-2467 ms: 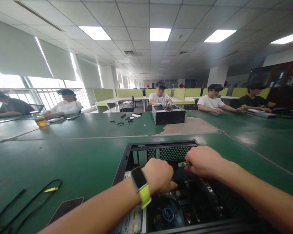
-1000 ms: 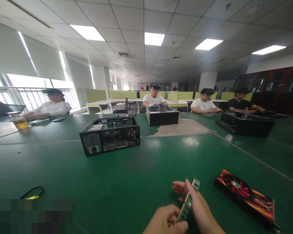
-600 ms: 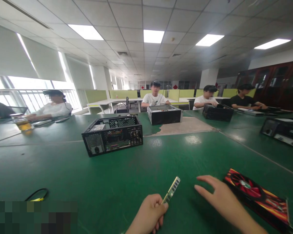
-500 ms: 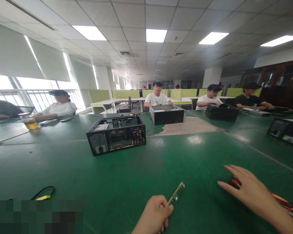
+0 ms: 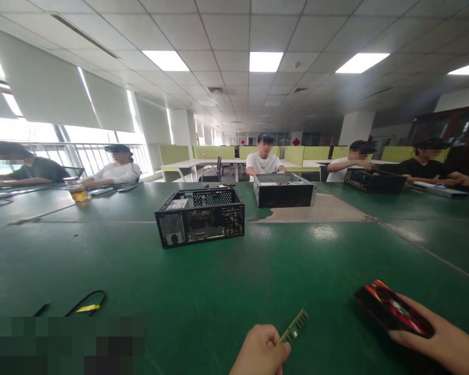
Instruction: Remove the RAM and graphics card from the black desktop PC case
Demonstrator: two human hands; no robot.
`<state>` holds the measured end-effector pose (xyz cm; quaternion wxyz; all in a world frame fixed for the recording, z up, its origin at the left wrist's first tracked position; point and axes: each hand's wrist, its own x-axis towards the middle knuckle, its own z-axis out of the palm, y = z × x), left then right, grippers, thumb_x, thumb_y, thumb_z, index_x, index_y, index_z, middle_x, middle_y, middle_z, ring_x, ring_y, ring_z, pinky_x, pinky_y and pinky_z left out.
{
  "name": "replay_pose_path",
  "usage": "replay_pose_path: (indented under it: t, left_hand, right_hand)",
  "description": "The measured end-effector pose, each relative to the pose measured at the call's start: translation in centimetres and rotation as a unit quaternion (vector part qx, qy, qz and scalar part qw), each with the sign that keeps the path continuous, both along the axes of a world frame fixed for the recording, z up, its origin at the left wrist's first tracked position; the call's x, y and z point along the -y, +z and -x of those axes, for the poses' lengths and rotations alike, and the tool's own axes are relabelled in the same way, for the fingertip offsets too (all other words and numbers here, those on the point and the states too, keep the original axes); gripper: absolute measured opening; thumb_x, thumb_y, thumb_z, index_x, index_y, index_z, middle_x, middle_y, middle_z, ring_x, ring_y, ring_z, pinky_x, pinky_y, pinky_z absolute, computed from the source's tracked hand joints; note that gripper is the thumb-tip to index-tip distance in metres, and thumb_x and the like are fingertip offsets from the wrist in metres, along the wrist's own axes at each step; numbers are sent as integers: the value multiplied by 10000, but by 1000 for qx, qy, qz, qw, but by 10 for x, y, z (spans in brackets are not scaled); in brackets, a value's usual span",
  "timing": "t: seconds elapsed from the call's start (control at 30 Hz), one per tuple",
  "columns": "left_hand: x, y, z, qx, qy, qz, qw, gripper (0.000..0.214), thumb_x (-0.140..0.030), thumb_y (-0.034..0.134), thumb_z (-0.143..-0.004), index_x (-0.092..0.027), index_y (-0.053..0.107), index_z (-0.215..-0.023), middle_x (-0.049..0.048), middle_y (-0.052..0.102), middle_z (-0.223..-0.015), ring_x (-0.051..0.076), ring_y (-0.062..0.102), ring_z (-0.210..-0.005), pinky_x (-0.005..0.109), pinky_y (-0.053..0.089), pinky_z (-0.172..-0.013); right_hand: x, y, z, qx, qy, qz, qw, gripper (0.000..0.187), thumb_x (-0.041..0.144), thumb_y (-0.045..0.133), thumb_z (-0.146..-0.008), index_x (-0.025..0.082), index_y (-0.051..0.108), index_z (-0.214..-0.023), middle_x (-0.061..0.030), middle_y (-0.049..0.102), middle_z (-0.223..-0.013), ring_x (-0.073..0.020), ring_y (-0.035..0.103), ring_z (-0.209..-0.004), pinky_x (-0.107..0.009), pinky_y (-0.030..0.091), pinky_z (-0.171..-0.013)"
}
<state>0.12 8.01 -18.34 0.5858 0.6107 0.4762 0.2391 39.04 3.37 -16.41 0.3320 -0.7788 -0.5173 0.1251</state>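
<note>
At a green desk (image 5: 203, 291) in an open-plan office, a person holds a RAM stick (image 5: 294, 329) in the left hand (image 5: 260, 355), the fingers pinched shut on its near end so that the green module juts up and to the right, clear of the desk. The right hand (image 5: 443, 344) has swung away from the stick within the last second and now lies on a red-and-black graphics card (image 5: 391, 312) at the desk's right edge, fingers closed round its near end; whether the card is lifted or lies flat cannot be told. A moment ago both hands were on the stick; half a second ago the right hand was only reaching out, open, over the card. The change suggests the stick is being passed over to one hand while the card is taken up as the next part to handle.

Well beyond the hands, an open black PC case (image 5: 200, 216) stands alone in mid-desk, its rear ports facing the camera. A second case (image 5: 283, 189) sits farther back before a seated person in a white shirt (image 5: 264, 159). A black cable with a yellow tag (image 5: 86, 304) lies at lower left. Other people work at the desk's far and left sides, one beside a cup of amber drink (image 5: 78, 191).
</note>
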Motion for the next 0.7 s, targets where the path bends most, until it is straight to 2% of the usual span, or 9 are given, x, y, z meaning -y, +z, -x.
replay_pose_path:
  t: [0.07,0.17,0.23,0.3,0.37,0.4,0.5,0.57,0.7]
  left_hand:
    - [0,3,-1,-3,0,17,1000,181,-308,511,-747,-186,459,-624,-41,483,-389,69,362,-314,178,204,-361]
    - [-1,6,-1,-10,1,36,999,173,-301,482,-765,-190,458,-635,-44,477,-383,70,356,-299,179,195,-343]
    - [-1,5,-1,-7,5,35,999,174,-297,474,-768,-189,458,-632,-42,478,-383,69,358,-301,177,191,-341]
    - [-1,2,0,3,5,29,1000,174,-296,479,-763,-185,465,-630,-39,481,-388,67,364,-311,173,191,-345]
    - [-3,-2,0,13,5,22,1000,174,-302,486,-762,-180,474,-638,-38,489,-396,64,370,-320,169,192,-353]
    - [-3,-4,0,15,6,17,1000,173,-305,488,-762,-178,478,-645,-38,493,-400,64,373,-323,167,192,-358]
    - [-5,-9,0,15,7,11,1000,156,-289,487,-762,-175,479,-656,-39,497,-402,64,381,-328,166,190,-366]
    - [-6,-9,0,15,6,12,1000,135,-266,483,-762,-176,476,-661,-42,497,-404,63,381,-328,168,192,-366]
    - [-7,-6,0,9,6,5,1000,85,-232,488,-756,-178,477,-692,-47,508,-423,60,389,-327,171,215,-373]
  right_hand:
    - [-4,24,45,-125,42,32,991,849,576,727,-547,227,516,-1292,-69,647,-1130,-301,619,-978,-390,506,-850]
    - [0,55,107,-340,91,41,935,819,546,736,-580,246,491,-1302,-55,602,-1218,-284,579,-1074,-348,493,-893]
    - [7,68,136,-491,49,54,868,822,546,734,-592,254,468,-1313,-57,642,-1149,-280,611,-1016,-352,526,-828]
    - [13,72,153,-622,-10,60,781,798,550,715,-619,229,468,-1306,-60,695,-1004,-275,656,-883,-373,548,-757]
    - [15,71,160,-711,-38,50,701,712,529,686,-669,185,497,-1264,-56,716,-873,-257,672,-759,-381,554,-720]
    - [15,69,162,-735,-44,42,676,653,503,670,-701,174,508,-1241,-48,717,-823,-242,671,-706,-370,556,-692]
    - [10,60,164,-750,-65,6,658,504,427,628,-774,190,516,-1204,-3,712,-748,-184,657,-612,-281,542,-580]
    - [8,55,163,-741,-64,-7,669,485,426,614,-792,205,508,-1210,13,716,-775,-164,662,-636,-244,532,-563]
    - [9,47,165,-713,-30,1,701,612,523,639,-739,174,494,-1220,-21,719,-871,-194,675,-769,-267,544,-680]
